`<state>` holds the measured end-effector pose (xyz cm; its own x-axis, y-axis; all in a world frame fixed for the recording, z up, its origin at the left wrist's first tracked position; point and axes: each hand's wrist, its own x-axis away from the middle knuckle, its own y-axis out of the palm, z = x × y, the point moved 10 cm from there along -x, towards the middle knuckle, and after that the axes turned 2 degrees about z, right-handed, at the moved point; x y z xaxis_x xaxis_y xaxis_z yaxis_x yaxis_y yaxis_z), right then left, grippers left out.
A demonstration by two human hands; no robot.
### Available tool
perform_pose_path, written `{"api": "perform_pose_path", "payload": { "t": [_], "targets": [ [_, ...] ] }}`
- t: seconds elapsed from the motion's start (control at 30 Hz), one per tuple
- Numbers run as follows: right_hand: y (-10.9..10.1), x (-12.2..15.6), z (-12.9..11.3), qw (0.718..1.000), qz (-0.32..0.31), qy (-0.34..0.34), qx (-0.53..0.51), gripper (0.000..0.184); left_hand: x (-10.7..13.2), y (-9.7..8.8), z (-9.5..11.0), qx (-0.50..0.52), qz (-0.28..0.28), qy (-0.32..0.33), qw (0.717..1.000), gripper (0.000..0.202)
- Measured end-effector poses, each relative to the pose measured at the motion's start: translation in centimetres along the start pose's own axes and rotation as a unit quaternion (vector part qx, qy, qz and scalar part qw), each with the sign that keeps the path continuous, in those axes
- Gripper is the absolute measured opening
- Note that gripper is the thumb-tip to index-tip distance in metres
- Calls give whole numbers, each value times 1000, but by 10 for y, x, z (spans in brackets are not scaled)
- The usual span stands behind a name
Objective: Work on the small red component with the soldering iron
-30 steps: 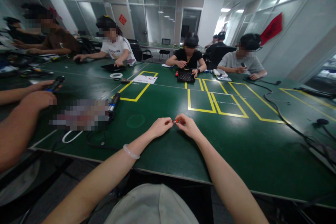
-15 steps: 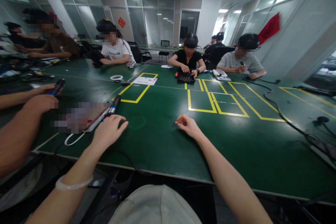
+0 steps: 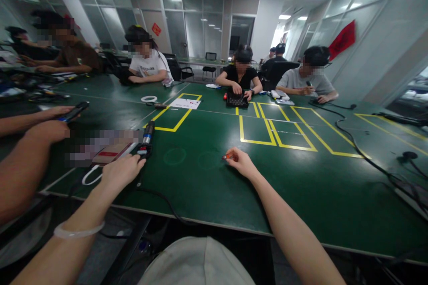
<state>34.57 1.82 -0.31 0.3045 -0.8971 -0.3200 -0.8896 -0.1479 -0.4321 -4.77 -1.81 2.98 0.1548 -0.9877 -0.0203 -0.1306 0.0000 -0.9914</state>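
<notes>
My left hand (image 3: 124, 171) is closed at the lower end of a black cylindrical tool with a blue band (image 3: 149, 132), which resembles a flashlight and lies on the table. Its fingertips partly hide that end, where a small red and white patch shows. In a pinch of thumb and fingers, my right hand (image 3: 241, 162) holds a small orange piece with a metal-looking tip (image 3: 226, 157) just over the green tabletop (image 3: 197, 191). The piece is too small to name.
Left of the tool lie a reddish-brown flat box (image 3: 109, 153) and a white cable loop (image 3: 91, 176). A neighbour's hand (image 3: 50, 131) holds a dark device. Yellow tape outlines (image 3: 257, 142) mark the table. Black cables (image 3: 351, 133) run along the right. Several people sit opposite.
My left hand has moved left and closed at the tool's lower end, and the tool has turned slightly. My right hand stays nearly still with the orange piece.
</notes>
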Motion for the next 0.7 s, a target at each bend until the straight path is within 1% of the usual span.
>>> {"api": "perform_pose_path", "payload": {
  "t": [0.07, 0.17, 0.33, 0.43, 0.57, 0.7],
  "targets": [
    [0, 0, 0, 1000, 1, 2, 1, 17, -8, 1, 12, 0, 2, 28, 1000, 55],
    [-1, 0, -1, 1000, 1, 3, 2, 17, -16, 3, 33, -4, 0, 50, 999, 53],
    [0, 0, 2, 1000, -3, 7, -14, 17, -16, 1, 79, -1, 1, 65, 998, 49],
    [1, 0, 5, 1000, -4, 14, -26, 17, -7, -6, 110, -4, 21, 91, 996, 45],
    [2, 1, 2, 999, -10, 13, -35, 18, 12, -15, 151, 7, 33, 139, 990, 40],
    [-3, 0, -3, 1000, 1, 3, -8, 17, 32, -25, 196, 20, 43, 196, 979, 38]
  ]
}}
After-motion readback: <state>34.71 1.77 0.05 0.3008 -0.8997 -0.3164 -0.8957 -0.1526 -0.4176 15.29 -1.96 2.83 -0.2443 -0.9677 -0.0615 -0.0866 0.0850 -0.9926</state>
